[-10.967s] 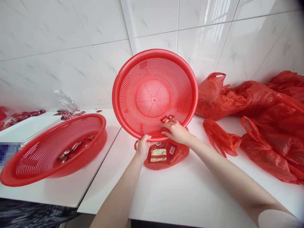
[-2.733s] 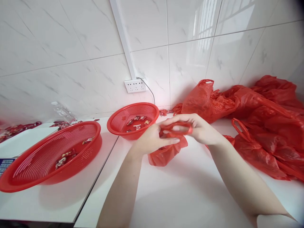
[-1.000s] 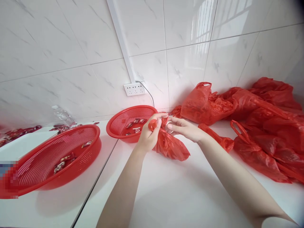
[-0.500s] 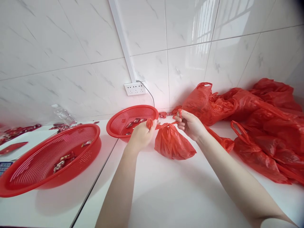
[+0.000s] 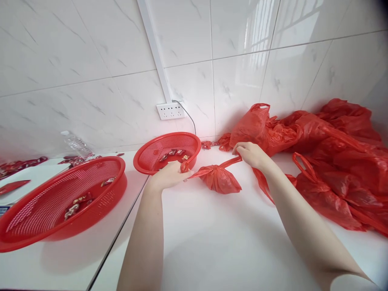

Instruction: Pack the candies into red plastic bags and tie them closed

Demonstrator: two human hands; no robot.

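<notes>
left hand [image 5: 169,176], left of centre: closed on one handle of a small red bag [image 5: 222,184]. right hand [image 5: 250,154], right of centre: fingers curled on the other handle. the bag sits mid-frame between them, on or just above the counter [image 5: 218,246]; cannot tell which. handles are drawn out to opposite sides, judged to keep the gathered neck tight. pose: left wrist bent inward, back of hand up; right hand palm down, forearm slanting from lower right. behind the left hand, a small colander [image 5: 142,161] holds wrapped pieces, apparently kept within reach; a larger colander [image 5: 103,210] stands at lower left. red bags [image 5: 330,182] are heaped at right, seemingly set aside.
</notes>
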